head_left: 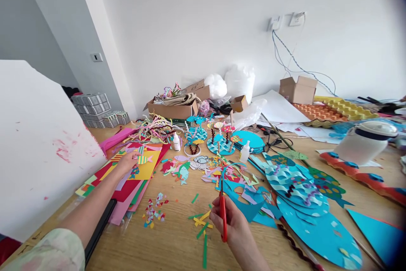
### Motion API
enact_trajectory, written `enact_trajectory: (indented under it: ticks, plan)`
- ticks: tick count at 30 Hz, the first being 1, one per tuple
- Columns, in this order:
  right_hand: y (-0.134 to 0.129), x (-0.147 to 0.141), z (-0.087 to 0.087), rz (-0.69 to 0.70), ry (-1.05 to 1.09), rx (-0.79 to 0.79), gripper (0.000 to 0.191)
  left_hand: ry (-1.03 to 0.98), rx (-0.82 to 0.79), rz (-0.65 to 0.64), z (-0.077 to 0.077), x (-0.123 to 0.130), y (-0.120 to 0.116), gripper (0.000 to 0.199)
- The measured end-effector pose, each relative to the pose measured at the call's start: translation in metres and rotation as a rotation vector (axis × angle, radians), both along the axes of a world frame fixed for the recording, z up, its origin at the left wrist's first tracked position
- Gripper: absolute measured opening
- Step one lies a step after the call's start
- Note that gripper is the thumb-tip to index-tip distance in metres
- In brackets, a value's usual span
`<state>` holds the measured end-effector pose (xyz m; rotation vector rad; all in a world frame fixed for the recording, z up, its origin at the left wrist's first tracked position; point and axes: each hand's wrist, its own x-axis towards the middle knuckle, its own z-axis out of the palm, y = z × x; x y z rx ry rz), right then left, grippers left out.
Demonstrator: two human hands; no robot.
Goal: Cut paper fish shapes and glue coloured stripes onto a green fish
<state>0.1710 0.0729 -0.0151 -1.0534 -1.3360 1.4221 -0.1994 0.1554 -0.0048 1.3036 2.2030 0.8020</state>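
Observation:
My left hand (127, 163) reaches over the stack of coloured paper (149, 165) at the left. Its fingers are closed at the edge of a small yellow-and-green striped paper fish (145, 159). My right hand (234, 222) is wrapped round the red handles of a pair of scissors (223, 218), the blades pointing away from me. Just left of the scissors lie green and yellow paper strips (202, 222). Tiny paper scraps (155, 209) are heaped nearer my left forearm. Cut blue paper (245, 203) lies past my right hand.
Glue bottles (245, 151) stand mid-table beside decorated blue discs (221, 146). Larger wave-patterned blue ovals (317, 220) cover the right side. A cardboard box (173, 109), pipe cleaners (155, 127) and egg trays (320, 112) sit farther back. A white board (41, 135) rises at left.

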Motion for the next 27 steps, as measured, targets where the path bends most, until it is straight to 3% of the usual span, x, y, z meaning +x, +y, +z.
enact_trajectory:
  ticks: [6,10,13,18,27]
  plan:
    - [0.001,0.000,0.001,0.014,-0.017,-0.014,0.024,0.224,-0.086,-0.071,0.006,-0.018,0.005,0.029]
    - [0.001,-0.002,-0.001,0.041,-0.015,-0.007,0.019,0.410,-0.184,-0.195,0.011,-0.028,-0.003,0.026]
    - [0.000,-0.002,-0.003,0.054,-0.027,-0.004,0.017,0.522,-0.236,-0.289,0.005,-0.024,-0.015,0.026]
    - [0.000,-0.001,-0.006,0.068,-0.050,-0.011,0.016,0.659,-0.243,-0.337,-0.008,-0.016,-0.027,0.029]
    - [0.001,-0.002,-0.002,0.055,-0.053,-0.012,0.016,0.705,-0.189,-0.381,-0.015,-0.009,-0.038,0.022]
